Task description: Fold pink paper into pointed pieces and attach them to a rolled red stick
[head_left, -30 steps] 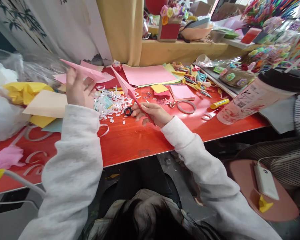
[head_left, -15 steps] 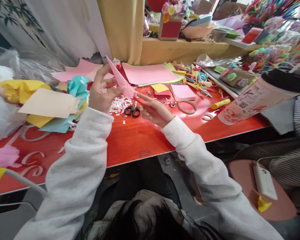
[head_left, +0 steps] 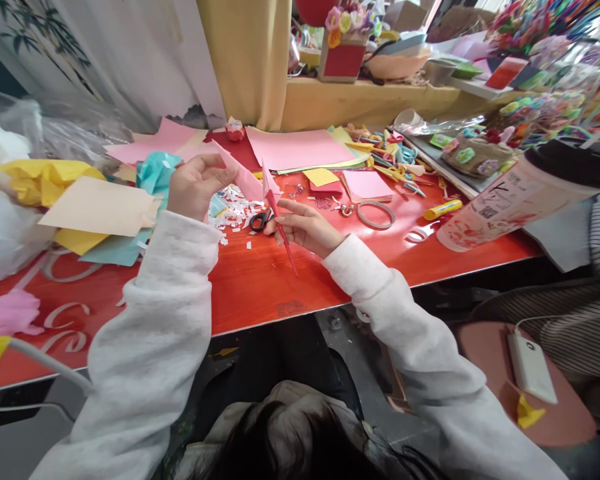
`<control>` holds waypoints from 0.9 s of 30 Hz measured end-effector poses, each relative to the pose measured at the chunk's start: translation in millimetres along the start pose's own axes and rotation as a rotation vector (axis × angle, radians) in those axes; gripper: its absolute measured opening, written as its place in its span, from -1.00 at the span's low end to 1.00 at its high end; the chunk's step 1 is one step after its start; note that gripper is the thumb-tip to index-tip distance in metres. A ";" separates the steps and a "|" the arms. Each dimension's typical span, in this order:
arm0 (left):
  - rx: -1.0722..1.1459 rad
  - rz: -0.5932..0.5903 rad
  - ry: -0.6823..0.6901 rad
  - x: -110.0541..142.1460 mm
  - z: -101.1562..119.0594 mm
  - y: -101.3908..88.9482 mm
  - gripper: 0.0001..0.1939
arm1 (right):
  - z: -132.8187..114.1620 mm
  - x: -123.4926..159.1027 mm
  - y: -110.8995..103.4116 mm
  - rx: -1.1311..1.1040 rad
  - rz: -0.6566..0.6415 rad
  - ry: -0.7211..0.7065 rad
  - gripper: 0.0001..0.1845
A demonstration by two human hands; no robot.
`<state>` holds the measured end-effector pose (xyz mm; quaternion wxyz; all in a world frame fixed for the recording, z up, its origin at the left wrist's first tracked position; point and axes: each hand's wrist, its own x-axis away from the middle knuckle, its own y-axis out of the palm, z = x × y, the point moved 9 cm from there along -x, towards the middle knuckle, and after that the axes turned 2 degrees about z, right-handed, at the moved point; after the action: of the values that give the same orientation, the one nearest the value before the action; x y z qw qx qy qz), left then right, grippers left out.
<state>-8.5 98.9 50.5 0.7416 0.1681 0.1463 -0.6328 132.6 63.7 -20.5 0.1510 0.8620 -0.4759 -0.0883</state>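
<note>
My left hand (head_left: 197,187) pinches a folded piece of pink paper (head_left: 245,177) between thumb and fingers, above the red table. A slim red stick-like thing (head_left: 288,252) slants down through the closed fingers of my right hand (head_left: 307,227); its exact kind is unclear. Its upper end meets the right edge of the pink paper, where a pointed flap stands up. Below the paper, black-handled scissors (head_left: 257,222) lie partly covered by my right hand. White paper scraps (head_left: 236,209) are scattered beside them.
Pink sheets (head_left: 300,148) and small square papers (head_left: 365,185) lie behind my hands. A ring of tape (head_left: 376,215), a yellow tube (head_left: 443,209) and a tall lidded cup (head_left: 510,193) stand or lie rightward. Loose and crumpled papers (head_left: 97,205) pile up at left.
The pink paper has tilted lower and a pointed flap now shows at its right. The red stick has swung from lying along my right hand to pointing steeply down. My left hand has shifted slightly left.
</note>
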 end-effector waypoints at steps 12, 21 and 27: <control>-0.128 -0.158 -0.045 -2.4 -3.3 13.9 -0.60 | -1.9 1.8 12.3 0.037 -0.120 -0.030 -0.83; -0.157 -0.167 -0.057 -2.8 -2.9 12.6 -0.57 | -0.6 2.9 15.0 0.019 -0.154 -0.023 -0.81; -0.163 -0.108 0.027 -3.6 -2.2 10.8 -0.59 | -0.4 2.0 15.4 -0.009 -0.181 -0.036 -0.71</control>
<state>1.5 104.7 50.7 0.7157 0.1075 0.2160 -0.6555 121.5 54.3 -14.8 0.1377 0.8991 -0.3981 -0.1192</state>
